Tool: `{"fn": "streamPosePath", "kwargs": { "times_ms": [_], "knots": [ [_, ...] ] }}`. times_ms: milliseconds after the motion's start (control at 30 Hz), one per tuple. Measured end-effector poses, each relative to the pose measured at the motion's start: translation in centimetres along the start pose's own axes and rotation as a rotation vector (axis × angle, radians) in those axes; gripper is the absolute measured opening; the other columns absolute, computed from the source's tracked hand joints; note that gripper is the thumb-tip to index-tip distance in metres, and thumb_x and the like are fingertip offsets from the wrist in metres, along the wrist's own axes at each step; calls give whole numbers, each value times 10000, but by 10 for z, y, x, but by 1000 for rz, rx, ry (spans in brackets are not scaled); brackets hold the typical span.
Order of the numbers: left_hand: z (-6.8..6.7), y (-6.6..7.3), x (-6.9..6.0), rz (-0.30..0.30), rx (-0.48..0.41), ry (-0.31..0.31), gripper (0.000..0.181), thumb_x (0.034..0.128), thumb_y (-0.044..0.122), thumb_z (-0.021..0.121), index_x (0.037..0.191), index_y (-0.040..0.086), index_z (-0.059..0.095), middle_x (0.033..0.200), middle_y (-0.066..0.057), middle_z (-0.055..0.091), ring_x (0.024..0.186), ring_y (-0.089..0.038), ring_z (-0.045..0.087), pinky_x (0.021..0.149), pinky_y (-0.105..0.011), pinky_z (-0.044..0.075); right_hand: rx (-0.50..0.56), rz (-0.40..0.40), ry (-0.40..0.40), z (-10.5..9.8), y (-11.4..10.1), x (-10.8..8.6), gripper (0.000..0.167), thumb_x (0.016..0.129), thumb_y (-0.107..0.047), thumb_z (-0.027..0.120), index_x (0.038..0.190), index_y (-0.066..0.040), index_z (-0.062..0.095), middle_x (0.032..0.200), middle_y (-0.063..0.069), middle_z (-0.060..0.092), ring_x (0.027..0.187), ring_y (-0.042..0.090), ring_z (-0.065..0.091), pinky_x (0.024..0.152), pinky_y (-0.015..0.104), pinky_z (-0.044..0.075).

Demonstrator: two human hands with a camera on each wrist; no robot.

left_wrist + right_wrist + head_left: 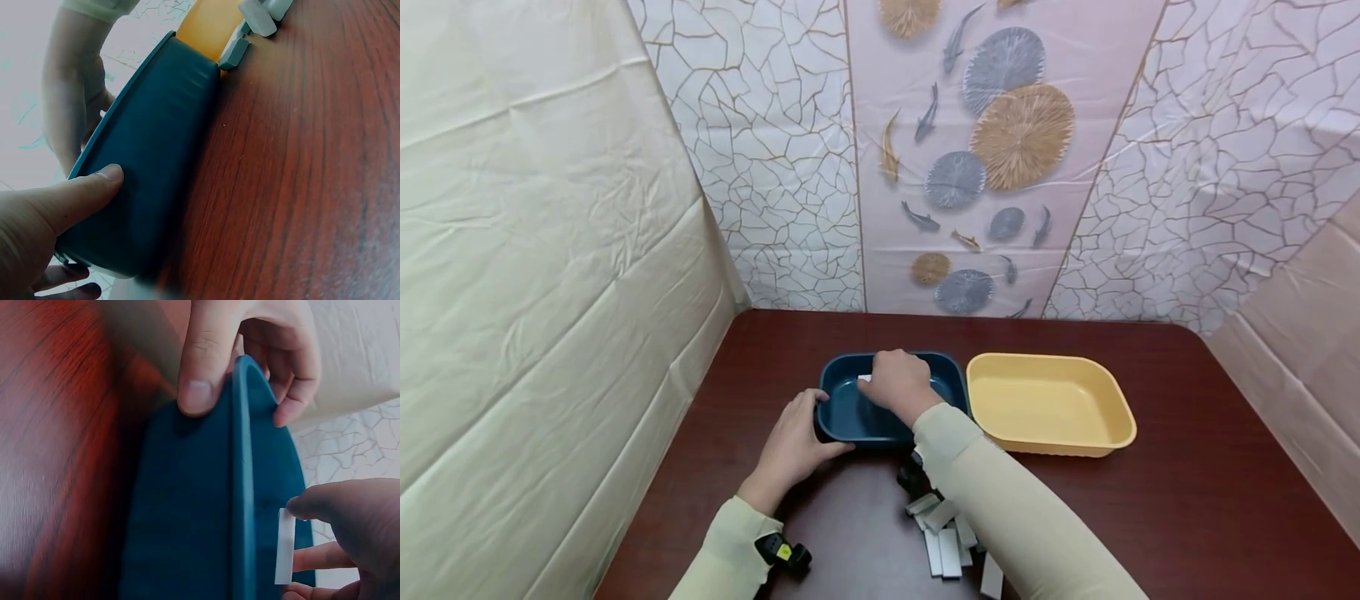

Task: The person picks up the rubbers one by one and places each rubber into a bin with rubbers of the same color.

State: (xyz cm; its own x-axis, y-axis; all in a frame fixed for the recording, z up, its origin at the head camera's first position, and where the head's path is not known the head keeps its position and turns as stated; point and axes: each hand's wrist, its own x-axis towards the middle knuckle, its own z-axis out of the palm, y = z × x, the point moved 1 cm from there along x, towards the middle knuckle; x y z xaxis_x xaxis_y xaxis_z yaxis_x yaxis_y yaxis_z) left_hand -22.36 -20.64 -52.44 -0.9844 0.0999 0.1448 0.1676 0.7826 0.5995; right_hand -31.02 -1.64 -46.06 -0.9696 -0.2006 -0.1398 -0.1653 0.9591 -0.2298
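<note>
A dark blue plastic tub (874, 427) stands on the table. My left hand (790, 446) grips its near left corner; in the left wrist view the thumb (94, 187) presses the tub's outer wall, with fingertips round the corner. My right hand (901, 385) is over the inside of the tub and pinches a small white rectangular block (285, 547) between thumb and fingers. That block is within the rim in the right wrist view; I cannot tell whether it touches the floor of the tub. The right hand hides part of the tub's inside.
A yellow tub (1048, 400) stands right beside the blue one. Several white and grey blocks (951, 554) lie in a loose pile in front of the tubs, partly under the right forearm. The brown table (1195, 467) meets a patterned cloth backdrop at its far edge.
</note>
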Motion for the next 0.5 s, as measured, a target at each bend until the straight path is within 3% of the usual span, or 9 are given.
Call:
{"fn": "streamPosePath", "kwargs": {
  "times_ms": [267, 500],
  "knots": [
    [0, -1, 1, 6, 14, 5, 863, 801, 430, 1009, 1442, 90, 542, 1423, -123, 618, 1249, -300, 573, 1051, -513, 539, -64, 27, -43, 14, -13, 9, 434, 1036, -575, 709, 1022, -148, 785, 761, 38, 649, 661, 219, 645, 650, 401, 565],
    [-2, -1, 2, -1, 26, -4, 857, 802, 415, 1012, 1443, 100, 540, 1426, -115, 611, 1246, -294, 561, 1051, -496, 533, -66, 28, -30, 22, -19, 13, 443, 1029, -587, 715, 922, -160, 770, 721, 38, 651, 634, 216, 642, 623, 391, 553]
  ]
}}
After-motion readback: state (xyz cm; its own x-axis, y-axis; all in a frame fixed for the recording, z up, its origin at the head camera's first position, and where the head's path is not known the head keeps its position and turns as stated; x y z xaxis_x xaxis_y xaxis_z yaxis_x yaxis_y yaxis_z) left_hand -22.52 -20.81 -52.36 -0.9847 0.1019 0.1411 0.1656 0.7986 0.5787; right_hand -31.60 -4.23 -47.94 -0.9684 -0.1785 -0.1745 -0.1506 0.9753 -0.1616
